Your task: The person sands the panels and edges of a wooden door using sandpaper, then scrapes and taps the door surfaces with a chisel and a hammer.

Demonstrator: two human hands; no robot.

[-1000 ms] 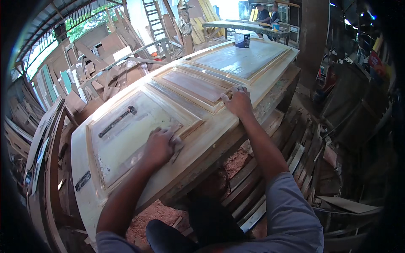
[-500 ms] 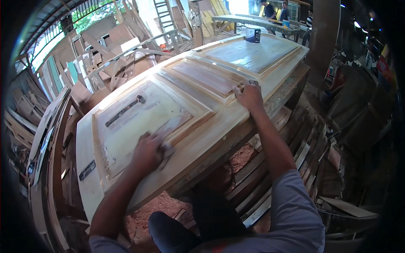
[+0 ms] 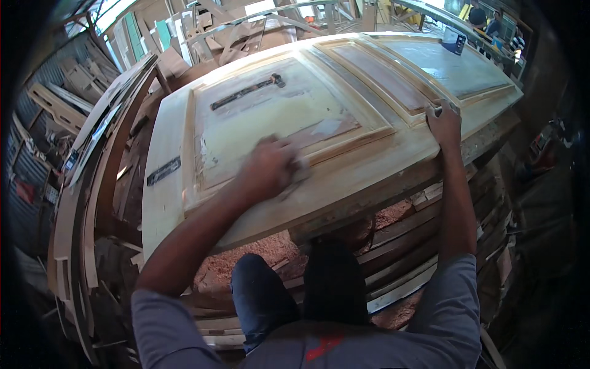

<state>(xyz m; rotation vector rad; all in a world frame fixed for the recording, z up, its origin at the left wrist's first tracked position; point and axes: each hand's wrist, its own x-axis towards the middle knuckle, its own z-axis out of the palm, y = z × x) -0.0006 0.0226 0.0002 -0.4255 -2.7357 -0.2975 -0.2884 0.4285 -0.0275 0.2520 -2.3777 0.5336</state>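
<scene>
A pale wooden panelled door (image 3: 344, 169) lies flat on a bench in front of me, its panels framed by raised mouldings. My left hand (image 3: 270, 167), smeared by motion, is closed over the near frame by the left panel. A pale folded piece that looks like sandpaper (image 3: 301, 171) shows at its fingers. My right hand (image 3: 445, 126) rests at the near end of the middle panel's moulding, fingers curled; whatever they hold is hidden. On the left panel lies a hammer (image 3: 246, 92), and a flat dark tool (image 3: 163, 171) sits by the door's left end.
A dark and white can (image 3: 453, 40) stands on the far right panel. Stacked boards (image 3: 104, 135) line the left side. Below the bench are wood shavings (image 3: 258, 255) and timber slats (image 3: 405, 252). Two or more people (image 3: 485, 21) are in the far right background.
My view has shifted, so the door sits farther right and higher in the picture. My left hand has slid slightly left along the frame; my right hand stays near the same moulding.
</scene>
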